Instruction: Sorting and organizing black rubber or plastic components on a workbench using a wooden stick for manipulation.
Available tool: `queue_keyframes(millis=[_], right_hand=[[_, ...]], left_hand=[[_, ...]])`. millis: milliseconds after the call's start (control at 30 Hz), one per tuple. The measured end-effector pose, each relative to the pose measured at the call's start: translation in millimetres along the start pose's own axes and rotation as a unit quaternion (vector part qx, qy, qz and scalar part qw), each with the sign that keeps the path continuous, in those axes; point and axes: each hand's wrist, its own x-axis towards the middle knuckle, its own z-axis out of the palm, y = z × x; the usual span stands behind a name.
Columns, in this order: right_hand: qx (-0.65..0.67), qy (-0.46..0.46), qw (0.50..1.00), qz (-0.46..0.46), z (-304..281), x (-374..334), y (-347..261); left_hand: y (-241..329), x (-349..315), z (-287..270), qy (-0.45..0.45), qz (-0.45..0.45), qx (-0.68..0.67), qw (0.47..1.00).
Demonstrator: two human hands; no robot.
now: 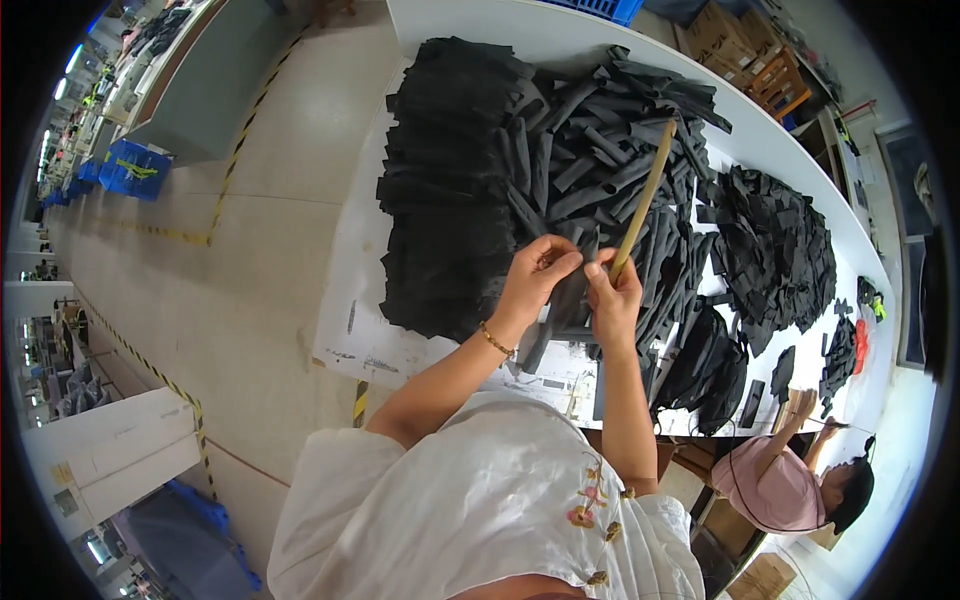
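Two outstretched forearms (450, 385): left hand (540, 278) by black strip (591, 246), grip uncertain; right hand (615, 297), grip around tan stick (642, 203)

A loose white shirt (440, 490) is worn, embroidered with a pink flower (580, 516). Brownish buttons (613, 531) are set right of the flower; left of it, the left wrist (509, 324) is ringed by a golden-brown bracelet (494, 340).

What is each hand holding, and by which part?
The right hand holds a long, thin, yellowish, wood-like stick near its lower end. The left hand is at a dark grey, fabric-like strip; whether it grips cannot be told.
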Motion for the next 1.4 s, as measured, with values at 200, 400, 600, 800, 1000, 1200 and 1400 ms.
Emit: queue_keyframes(millis=[200, 400, 600, 800, 1000, 1200, 1400], right_hand=[[0.018, -0.001, 0.999, 0.051, 4, -5, 11], [-0.057, -0.013, 0.997, 0.045, 8, -9, 16], [-0.053, 0.060, 0.996, 0.031, -2, -6, 20], [-0.093, 0.233, 0.962, -0.107, -19, 57, -13], [-0.387, 0.194, 0.889, -0.148, -101, 91, -29], [-0.387, -0.012, 0.921, -0.039, -97, 12, 25], [-0.496, -0.060, 0.866, -0.026, -104, -19, 29]], left_hand=[[-21, 0, 0, 0.101, -0.039, -0.193, 0.975], [-25, 23, -14, 0.096, -0.023, 0.041, 0.994], [0, 32, -22, 0.139, -0.073, -0.258, 0.953], [-66, -61, -9, -0.285, -0.240, 0.145, 0.917], [-25, 3, -63, -0.025, 0.142, 0.519, 0.843], [-17, 82, -160, -0.051, 0.125, 0.739, 0.660], [-6, 89, -167, -0.079, 0.143, 0.681, 0.714]])
